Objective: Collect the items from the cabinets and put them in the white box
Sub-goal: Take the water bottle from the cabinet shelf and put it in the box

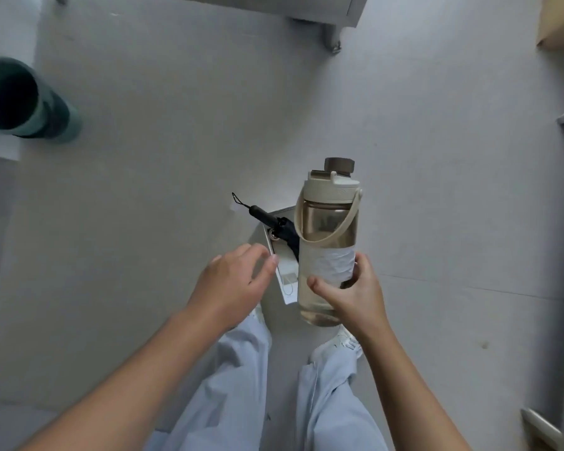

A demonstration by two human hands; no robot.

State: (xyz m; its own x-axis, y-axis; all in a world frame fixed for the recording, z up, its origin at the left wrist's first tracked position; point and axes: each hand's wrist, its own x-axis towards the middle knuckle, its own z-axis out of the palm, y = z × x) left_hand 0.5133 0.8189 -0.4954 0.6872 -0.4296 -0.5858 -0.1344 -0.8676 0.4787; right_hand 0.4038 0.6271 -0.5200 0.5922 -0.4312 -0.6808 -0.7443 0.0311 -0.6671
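Right hand (355, 294) wrapped around lower body of water bottle (328, 245), centre of frame; left hand (232, 281) loose, empty. Best lowered upright into white box (267, 229) below, beside black umbrella (274, 222), keeping strap clear. Translucent tan, cream lid, brown cap, pale label.

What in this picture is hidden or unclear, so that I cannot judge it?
Head view only:
- White box: mostly hidden behind the bottle and both hands; its full shape cannot be told.
- Umbrella: its lower part is hidden behind the bottle.
- Cabinet: cut off by the top edge.
- Green bin: blurred, inside dark.
- Left hand: fingers hide what it touches.
- Right hand holds the bottle.
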